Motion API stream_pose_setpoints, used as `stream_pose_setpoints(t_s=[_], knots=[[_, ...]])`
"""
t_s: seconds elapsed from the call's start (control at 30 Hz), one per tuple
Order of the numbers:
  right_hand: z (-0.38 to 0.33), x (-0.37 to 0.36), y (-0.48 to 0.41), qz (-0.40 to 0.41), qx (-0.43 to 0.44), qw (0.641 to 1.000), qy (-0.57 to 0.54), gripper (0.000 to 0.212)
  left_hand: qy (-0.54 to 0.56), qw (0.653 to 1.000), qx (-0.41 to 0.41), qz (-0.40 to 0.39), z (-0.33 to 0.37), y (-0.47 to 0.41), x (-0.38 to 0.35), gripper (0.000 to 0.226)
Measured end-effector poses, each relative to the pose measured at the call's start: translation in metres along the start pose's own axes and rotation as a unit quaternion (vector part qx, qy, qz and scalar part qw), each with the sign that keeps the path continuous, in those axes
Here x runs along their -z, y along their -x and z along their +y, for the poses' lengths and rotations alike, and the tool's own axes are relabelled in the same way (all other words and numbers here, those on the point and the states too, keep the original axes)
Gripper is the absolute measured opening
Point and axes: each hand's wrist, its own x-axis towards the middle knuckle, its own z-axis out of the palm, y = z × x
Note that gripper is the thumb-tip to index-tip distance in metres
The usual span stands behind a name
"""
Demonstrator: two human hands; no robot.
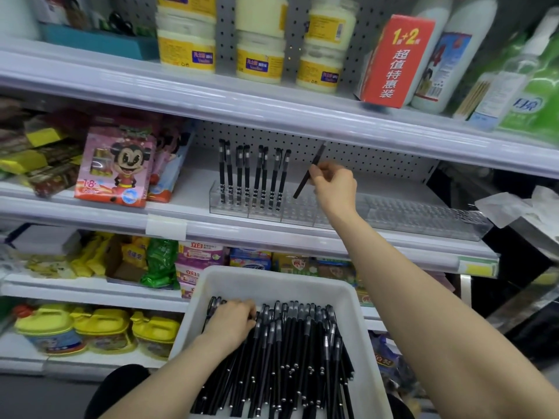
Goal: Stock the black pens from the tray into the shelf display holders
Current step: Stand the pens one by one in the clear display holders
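A white tray (211, 300) low in the middle holds a heap of several black pens (290, 355). My left hand (231, 322) lies on the pens at the tray's left side, its fingers curled over some of them. My right hand (334, 184) is raised to the middle shelf and pinches one black pen (311, 169), tilted with its tip down, just above the clear display holders (393, 216). Several black pens (252, 176) stand upright in the left part of the holders. The holder slots to the right hold nothing.
A pink cartoon-mouse crayon box (116, 166) stands left of the holders. Jars (187, 45), a red box (393, 62) and bottles fill the upper shelf just above my right hand. Packaged goods and yellow-lidded tubs (99, 328) sit on the lower shelves.
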Motion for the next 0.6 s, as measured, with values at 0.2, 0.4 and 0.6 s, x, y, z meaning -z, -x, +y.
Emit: stream_pose_setpoints(t_s=[0.2, 0.4, 0.6], knots=[[-0.001, -0.016, -0.011, 0.0, -0.015, 0.999, -0.037, 0.011, -0.003, 1.0, -0.001, 0.015, 0.0, -0.001, -0.001, 0.016], [-0.002, -0.02, -0.017, -0.019, -0.013, 0.999, -0.025, 0.023, 0.012, 1.0, 0.01, 0.023, 0.001, -0.001, -0.002, 0.016], [0.008, -0.028, -0.009, -0.076, 0.018, 0.991, 0.113, 0.022, 0.03, 0.999, 0.027, 0.021, 0.002, -0.002, -0.002, 0.014]])
